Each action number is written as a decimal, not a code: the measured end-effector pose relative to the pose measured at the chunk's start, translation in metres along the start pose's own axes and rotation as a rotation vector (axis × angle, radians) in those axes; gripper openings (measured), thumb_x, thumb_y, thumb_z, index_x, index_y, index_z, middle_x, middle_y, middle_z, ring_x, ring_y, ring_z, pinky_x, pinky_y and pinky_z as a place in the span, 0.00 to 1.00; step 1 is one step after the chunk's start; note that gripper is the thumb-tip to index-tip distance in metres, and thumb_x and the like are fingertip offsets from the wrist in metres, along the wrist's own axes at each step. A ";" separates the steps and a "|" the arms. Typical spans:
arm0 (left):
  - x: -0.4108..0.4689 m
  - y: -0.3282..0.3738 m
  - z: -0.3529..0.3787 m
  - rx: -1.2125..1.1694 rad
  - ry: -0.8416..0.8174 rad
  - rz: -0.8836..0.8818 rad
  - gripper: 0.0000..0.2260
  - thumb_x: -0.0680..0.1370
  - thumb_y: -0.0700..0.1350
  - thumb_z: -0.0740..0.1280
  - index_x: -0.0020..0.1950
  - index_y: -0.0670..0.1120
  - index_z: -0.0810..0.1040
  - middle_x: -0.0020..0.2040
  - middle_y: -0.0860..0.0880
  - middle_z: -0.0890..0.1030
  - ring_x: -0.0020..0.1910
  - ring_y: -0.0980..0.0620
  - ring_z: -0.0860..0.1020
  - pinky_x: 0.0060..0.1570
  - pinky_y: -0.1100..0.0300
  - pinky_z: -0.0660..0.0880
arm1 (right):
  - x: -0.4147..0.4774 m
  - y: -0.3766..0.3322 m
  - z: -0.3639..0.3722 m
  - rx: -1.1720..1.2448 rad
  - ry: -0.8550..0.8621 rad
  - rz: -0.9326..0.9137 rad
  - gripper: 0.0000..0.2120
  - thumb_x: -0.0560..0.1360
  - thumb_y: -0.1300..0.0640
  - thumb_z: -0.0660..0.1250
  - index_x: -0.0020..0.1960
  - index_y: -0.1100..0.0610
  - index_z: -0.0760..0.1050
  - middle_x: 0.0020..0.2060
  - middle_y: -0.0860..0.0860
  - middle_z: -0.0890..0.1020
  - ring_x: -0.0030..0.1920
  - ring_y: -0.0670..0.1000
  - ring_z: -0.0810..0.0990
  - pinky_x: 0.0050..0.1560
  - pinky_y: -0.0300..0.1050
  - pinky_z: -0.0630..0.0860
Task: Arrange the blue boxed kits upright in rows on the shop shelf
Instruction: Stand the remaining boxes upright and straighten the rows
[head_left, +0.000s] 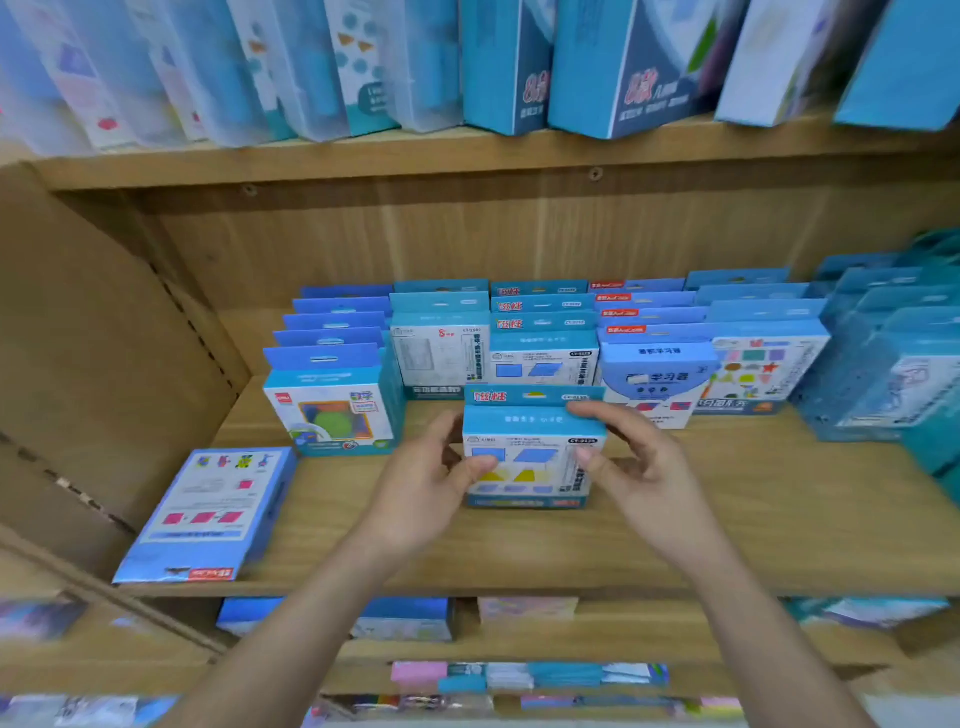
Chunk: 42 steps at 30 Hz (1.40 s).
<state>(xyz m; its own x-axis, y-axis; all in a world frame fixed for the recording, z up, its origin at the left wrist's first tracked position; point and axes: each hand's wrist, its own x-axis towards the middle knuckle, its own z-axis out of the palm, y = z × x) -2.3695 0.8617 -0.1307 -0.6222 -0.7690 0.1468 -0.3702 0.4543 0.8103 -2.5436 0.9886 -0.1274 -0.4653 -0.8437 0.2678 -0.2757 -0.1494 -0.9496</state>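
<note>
Hands met at mid-shelf: the left hand (431, 486) and right hand (631, 462) each pinched one side of a blue boxed kit (527, 457) standing upright on the wooden shelf (727, 525) (a second kit (208, 514) lay flat toward the left front edge). Rows of upright kits (543, 358) stood just behind.

1. The front kit (527, 457) is a blue box with a white face printed with blue and yellow shapes. It has a hang tab on top and stands upright on the shelf (519, 551).
2. Behind the front kit, the rows of kits (543, 358) stand upright, box behind box, tabs up.
3. Well left of the front kit, a flat kit (208, 514) lies on its back at the shelf's front edge.
</note>
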 end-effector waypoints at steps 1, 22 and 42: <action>0.009 0.000 0.005 0.043 0.024 0.003 0.18 0.76 0.44 0.69 0.64 0.51 0.72 0.51 0.56 0.83 0.45 0.57 0.80 0.48 0.58 0.76 | 0.001 0.003 -0.007 -0.018 0.016 -0.009 0.22 0.74 0.65 0.69 0.56 0.38 0.78 0.59 0.48 0.78 0.59 0.44 0.76 0.49 0.42 0.79; 0.079 0.010 0.049 0.428 0.150 -0.083 0.19 0.78 0.52 0.65 0.66 0.48 0.67 0.52 0.48 0.82 0.50 0.45 0.80 0.45 0.51 0.78 | 0.041 0.008 -0.043 -1.023 -0.181 0.040 0.31 0.80 0.51 0.59 0.77 0.44 0.47 0.78 0.45 0.44 0.77 0.46 0.40 0.73 0.55 0.50; 0.034 0.017 0.005 0.432 0.223 0.024 0.23 0.78 0.51 0.65 0.73 0.50 0.66 0.54 0.49 0.81 0.52 0.50 0.79 0.46 0.59 0.73 | 0.042 -0.009 -0.010 -0.925 -0.019 -0.228 0.25 0.73 0.59 0.69 0.69 0.52 0.69 0.71 0.51 0.67 0.72 0.54 0.64 0.61 0.59 0.66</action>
<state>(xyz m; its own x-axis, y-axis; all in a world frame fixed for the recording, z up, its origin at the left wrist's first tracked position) -2.4006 0.8454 -0.1154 -0.4885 -0.8120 0.3193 -0.6392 0.5822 0.5025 -2.5694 0.9597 -0.1059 -0.3066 -0.8539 0.4206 -0.9183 0.1491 -0.3667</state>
